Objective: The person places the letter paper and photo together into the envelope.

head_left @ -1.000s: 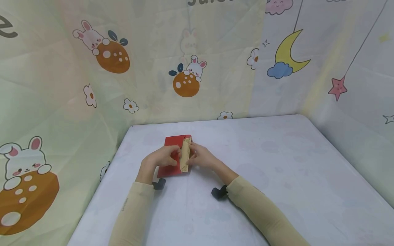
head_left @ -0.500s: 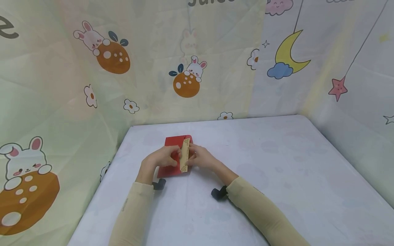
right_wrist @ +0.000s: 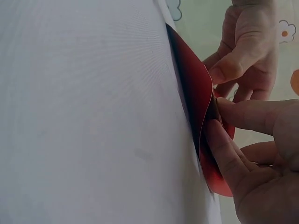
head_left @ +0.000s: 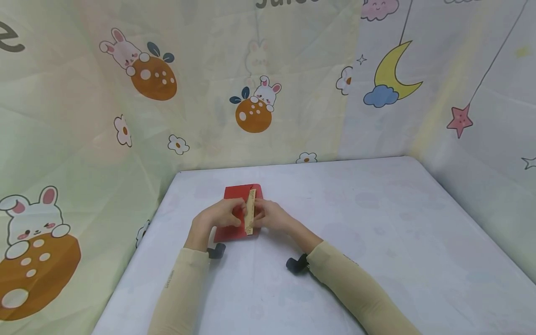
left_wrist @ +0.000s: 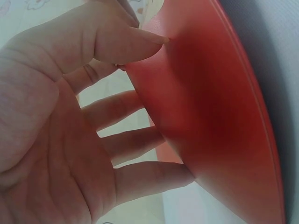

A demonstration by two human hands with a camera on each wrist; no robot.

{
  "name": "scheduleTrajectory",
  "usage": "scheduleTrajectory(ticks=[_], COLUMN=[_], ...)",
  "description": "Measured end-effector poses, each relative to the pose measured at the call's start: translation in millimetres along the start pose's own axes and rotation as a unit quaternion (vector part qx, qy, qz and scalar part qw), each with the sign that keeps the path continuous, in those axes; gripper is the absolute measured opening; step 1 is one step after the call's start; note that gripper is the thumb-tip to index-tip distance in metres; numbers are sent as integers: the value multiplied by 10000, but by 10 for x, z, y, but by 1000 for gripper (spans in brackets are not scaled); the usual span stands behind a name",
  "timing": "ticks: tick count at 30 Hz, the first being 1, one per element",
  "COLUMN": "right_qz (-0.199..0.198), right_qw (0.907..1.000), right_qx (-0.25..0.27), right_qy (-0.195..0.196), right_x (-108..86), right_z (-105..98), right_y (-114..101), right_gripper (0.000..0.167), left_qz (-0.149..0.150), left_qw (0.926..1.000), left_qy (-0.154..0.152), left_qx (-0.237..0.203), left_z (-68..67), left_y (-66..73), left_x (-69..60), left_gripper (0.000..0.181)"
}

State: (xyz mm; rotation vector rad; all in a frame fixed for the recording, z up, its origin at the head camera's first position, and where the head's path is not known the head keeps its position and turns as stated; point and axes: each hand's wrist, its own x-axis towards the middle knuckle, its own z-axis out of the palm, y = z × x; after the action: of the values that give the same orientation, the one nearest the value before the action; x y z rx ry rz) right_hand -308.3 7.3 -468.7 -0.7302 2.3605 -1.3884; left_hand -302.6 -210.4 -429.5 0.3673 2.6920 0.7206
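A red envelope (head_left: 236, 191) lies on the table in the head view, its mouth towards the right. My left hand (head_left: 222, 212) holds the upper layer by its edge; in the left wrist view the thumb presses on the red face (left_wrist: 210, 93) and the other fingers reach behind the edge. A narrow strip of a cream-gold patterned card (head_left: 250, 214) shows at the mouth, the rest hidden under the red layer. My right hand (head_left: 272, 215) pinches the card's right side. In the right wrist view, the envelope (right_wrist: 189, 70) bulges apart around my right fingertips (right_wrist: 216, 130).
The white table (head_left: 356, 242) extends widely to the right and in front of the hands. Printed cloth walls (head_left: 201, 121) enclose its back and sides. Small black wrist devices (head_left: 296, 264) sit by both cuffs.
My right hand has shifted slightly left with the card, and the visible strip of card has become narrower. My left hand and the envelope have stayed in place.
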Motion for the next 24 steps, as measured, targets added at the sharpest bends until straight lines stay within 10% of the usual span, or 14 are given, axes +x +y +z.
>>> scheduleTrajectory(ticks=[24], right_qz=[-325], right_qw=[9973], right_qx=[-589], right_qy=[-286], right_x=[9], right_z=[92], right_y=[-13], right_gripper=[76], left_qz=[73], left_qw=[10000], left_qy=[31], left_qx=[0], left_z=[10], left_y=[-11], left_x=[10], left_gripper=[36])
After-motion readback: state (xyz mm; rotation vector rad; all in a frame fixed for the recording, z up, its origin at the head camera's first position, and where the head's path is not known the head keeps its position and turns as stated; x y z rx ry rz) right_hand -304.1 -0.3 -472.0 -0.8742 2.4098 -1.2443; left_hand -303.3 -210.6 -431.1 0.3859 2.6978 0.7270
